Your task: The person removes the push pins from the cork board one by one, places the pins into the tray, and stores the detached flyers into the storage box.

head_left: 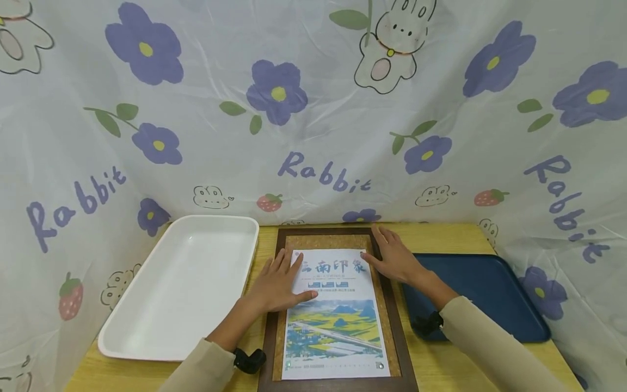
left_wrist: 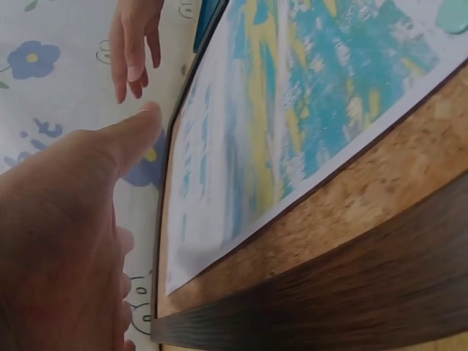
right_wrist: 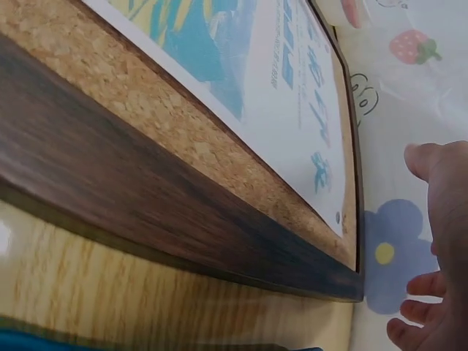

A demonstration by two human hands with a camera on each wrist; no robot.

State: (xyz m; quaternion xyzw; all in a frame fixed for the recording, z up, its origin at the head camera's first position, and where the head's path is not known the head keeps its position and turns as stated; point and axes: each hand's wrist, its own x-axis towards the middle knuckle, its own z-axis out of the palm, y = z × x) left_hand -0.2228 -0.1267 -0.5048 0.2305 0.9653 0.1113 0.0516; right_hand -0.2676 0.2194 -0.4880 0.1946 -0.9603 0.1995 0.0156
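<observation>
A printed poster [head_left: 338,332] with a landscape picture lies flat on a cork board [head_left: 392,326] with a dark brown wooden frame [head_left: 399,348]. Small tacks show at its corners, among them a dark one [right_wrist: 338,217] and a pale green one [left_wrist: 453,14]. My left hand [head_left: 276,286], fingers spread, is over the poster's upper left edge and holds nothing; whether it touches the paper I cannot tell. By the upper right corner is my right hand [head_left: 397,258], fingers extended and holding nothing. Both wrist views show the hands apart from the board's surface.
A white tray [head_left: 181,283] stands on the wooden table [head_left: 443,239] left of the board. To the right lies a dark blue tray [head_left: 475,294], partly behind the right forearm. A white curtain [head_left: 313,136] with flowers and rabbits hangs behind the table.
</observation>
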